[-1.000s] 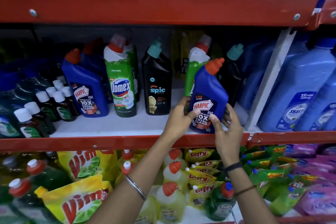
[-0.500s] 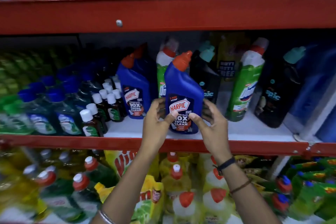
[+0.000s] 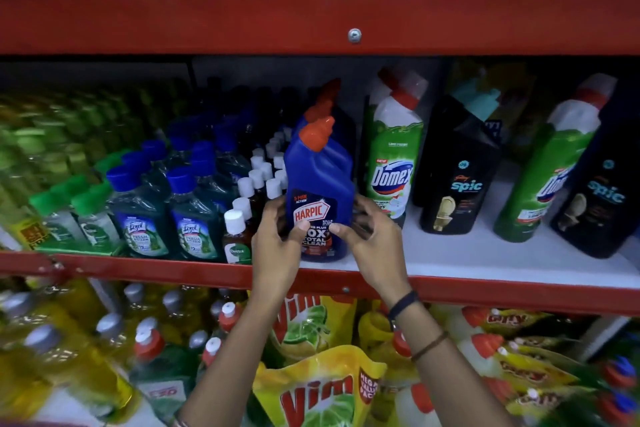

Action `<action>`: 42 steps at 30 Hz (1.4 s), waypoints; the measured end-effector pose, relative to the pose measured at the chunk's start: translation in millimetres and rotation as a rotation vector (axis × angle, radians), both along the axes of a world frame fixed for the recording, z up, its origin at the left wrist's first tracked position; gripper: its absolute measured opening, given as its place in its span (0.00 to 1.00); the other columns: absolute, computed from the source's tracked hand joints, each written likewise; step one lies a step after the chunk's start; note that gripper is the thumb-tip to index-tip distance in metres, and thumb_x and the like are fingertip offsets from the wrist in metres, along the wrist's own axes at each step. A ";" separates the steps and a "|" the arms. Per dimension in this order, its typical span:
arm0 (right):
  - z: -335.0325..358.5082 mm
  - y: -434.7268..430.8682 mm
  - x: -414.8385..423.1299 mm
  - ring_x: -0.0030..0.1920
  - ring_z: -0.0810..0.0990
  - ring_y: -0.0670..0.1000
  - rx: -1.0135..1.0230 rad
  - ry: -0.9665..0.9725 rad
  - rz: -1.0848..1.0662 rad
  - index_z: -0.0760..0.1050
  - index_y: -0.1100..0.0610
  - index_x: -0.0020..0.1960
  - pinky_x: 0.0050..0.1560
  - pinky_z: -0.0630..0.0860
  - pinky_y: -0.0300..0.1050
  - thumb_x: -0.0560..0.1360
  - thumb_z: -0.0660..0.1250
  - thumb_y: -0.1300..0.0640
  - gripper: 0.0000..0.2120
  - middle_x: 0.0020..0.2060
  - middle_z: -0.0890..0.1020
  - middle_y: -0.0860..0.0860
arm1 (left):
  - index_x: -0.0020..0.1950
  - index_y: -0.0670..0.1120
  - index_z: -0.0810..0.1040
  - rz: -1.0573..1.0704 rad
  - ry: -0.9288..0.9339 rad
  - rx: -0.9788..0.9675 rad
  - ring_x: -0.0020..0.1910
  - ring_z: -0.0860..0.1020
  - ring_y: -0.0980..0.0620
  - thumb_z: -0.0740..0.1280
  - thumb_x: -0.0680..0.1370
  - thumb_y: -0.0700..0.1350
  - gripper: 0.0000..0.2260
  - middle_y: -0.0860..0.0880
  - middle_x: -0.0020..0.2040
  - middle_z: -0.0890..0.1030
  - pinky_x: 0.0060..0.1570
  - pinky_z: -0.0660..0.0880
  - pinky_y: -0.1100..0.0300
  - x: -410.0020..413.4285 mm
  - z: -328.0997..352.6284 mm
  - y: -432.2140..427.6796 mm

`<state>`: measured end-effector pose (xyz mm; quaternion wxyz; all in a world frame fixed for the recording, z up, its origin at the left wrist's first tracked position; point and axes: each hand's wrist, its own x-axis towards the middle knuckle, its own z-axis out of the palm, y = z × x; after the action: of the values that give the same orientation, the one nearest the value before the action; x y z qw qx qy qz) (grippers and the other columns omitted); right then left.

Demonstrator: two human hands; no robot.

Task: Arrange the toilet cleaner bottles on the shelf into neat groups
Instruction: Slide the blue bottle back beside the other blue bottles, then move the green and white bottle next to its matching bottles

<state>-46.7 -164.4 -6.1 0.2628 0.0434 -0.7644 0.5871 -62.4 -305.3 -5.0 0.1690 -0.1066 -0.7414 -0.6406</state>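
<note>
A blue Harpic bottle (image 3: 317,180) with an orange cap stands at the front of the white shelf (image 3: 485,260), directly in front of another blue Harpic bottle whose orange cap (image 3: 327,99) shows behind it. My left hand (image 3: 277,246) and my right hand (image 3: 370,239) both grip its lower body, thumbs on the label. To its right stand a green Domex bottle (image 3: 393,163), a black Spic bottle (image 3: 457,177), a second Domex bottle (image 3: 550,177) and a second Spic bottle (image 3: 602,198).
Left of the Harpic bottle are small white-capped Dettol bottles (image 3: 239,236) and blue-capped Lizol bottles (image 3: 194,218). A red shelf beam (image 3: 311,17) runs overhead and a red front lip (image 3: 485,295) below. Yellow Vim pouches (image 3: 318,388) fill the lower shelf.
Both hands have carried the blue Harpic bottle leftwards along the shelf, from the right end past the Spic and Domex bottles, to stand in front of the other Harpic bottle.
</note>
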 end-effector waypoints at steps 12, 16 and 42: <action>-2.6 -6.1 -3.4 0.54 0.81 0.49 0.078 -0.019 -0.041 0.72 0.57 0.66 0.51 0.76 0.31 0.71 0.71 0.60 0.23 0.59 0.81 0.52 | 0.67 0.48 0.67 0.068 0.014 -0.082 0.60 0.76 0.47 0.64 0.77 0.39 0.19 0.46 0.61 0.77 0.59 0.75 0.48 -5.3 -1.8 2.3; -0.8 11.3 15.2 0.56 0.81 0.42 -0.040 0.057 -0.030 0.74 0.54 0.64 0.57 0.77 0.36 0.74 0.67 0.63 0.18 0.57 0.82 0.50 | 0.64 0.44 0.68 0.174 0.269 0.058 0.64 0.71 0.52 0.64 0.77 0.36 0.16 0.45 0.65 0.69 0.62 0.71 0.66 21.9 0.1 23.5; 7.0 279.2 23.5 0.58 0.76 0.50 -0.193 -0.019 -0.249 0.63 0.62 0.70 0.51 0.73 0.33 0.78 0.56 0.68 0.21 0.57 0.77 0.51 | 0.54 0.50 0.70 -0.208 0.042 0.072 0.54 0.79 0.45 0.67 0.71 0.36 0.15 0.44 0.54 0.78 0.54 0.77 0.44 24.0 8.5 319.8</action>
<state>-23.2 114.8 0.8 0.3293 -0.0828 -0.7065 0.6210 -38.4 14.4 3.5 0.1207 -0.1903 -0.6993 -0.6784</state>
